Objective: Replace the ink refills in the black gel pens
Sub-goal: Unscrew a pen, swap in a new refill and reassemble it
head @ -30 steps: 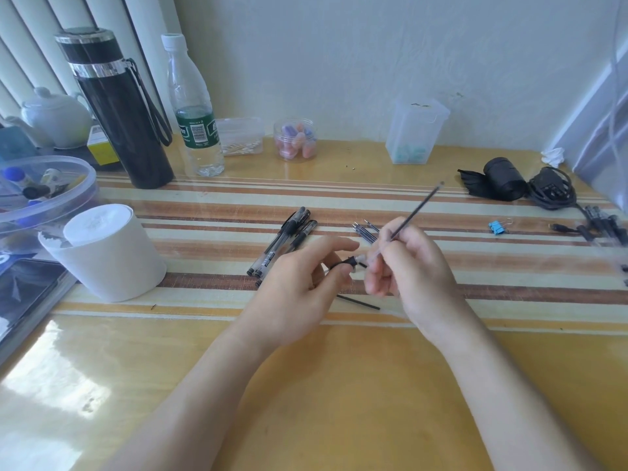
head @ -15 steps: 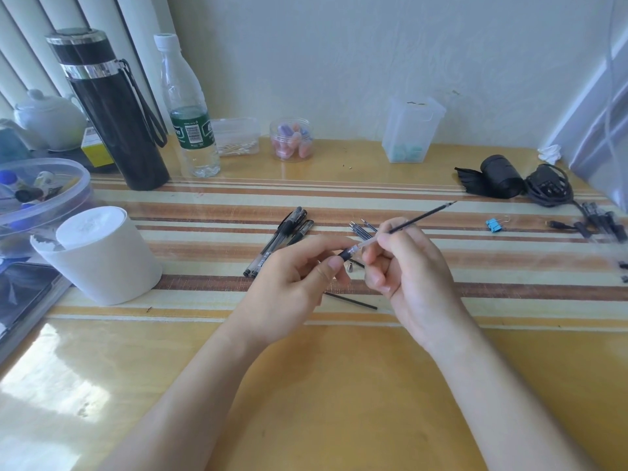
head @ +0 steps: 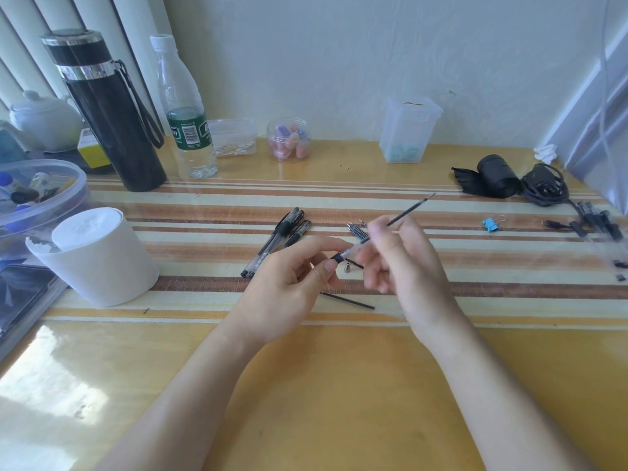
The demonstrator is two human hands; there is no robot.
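My left hand (head: 289,283) pinches the black end of a clear pen barrel (head: 351,249) between thumb and forefinger. My right hand (head: 404,263) grips a thin black ink refill (head: 411,209) where it enters the barrel. The refill's tip sticks out up and to the right. Three black gel pens (head: 278,243) lie together on the striped mat behind my left hand. A small bundle of spare refills (head: 356,229) lies behind my right fingers. A metal pen tip (head: 347,267) and a loose black refill (head: 350,300) rest on the mat below my hands.
A white cup (head: 98,256), a black flask (head: 108,117), a water bottle (head: 187,124) and a plastic tub (head: 51,198) stand at the left. At the right lie a blue binder clip (head: 491,224), a black pouch (head: 492,178) with a cable, and more pens (head: 598,226).
The refill has swung from a steep angle to a flatter one. My left fingers have shifted onto the barrel's black end. The clear barrel now shows between my hands.
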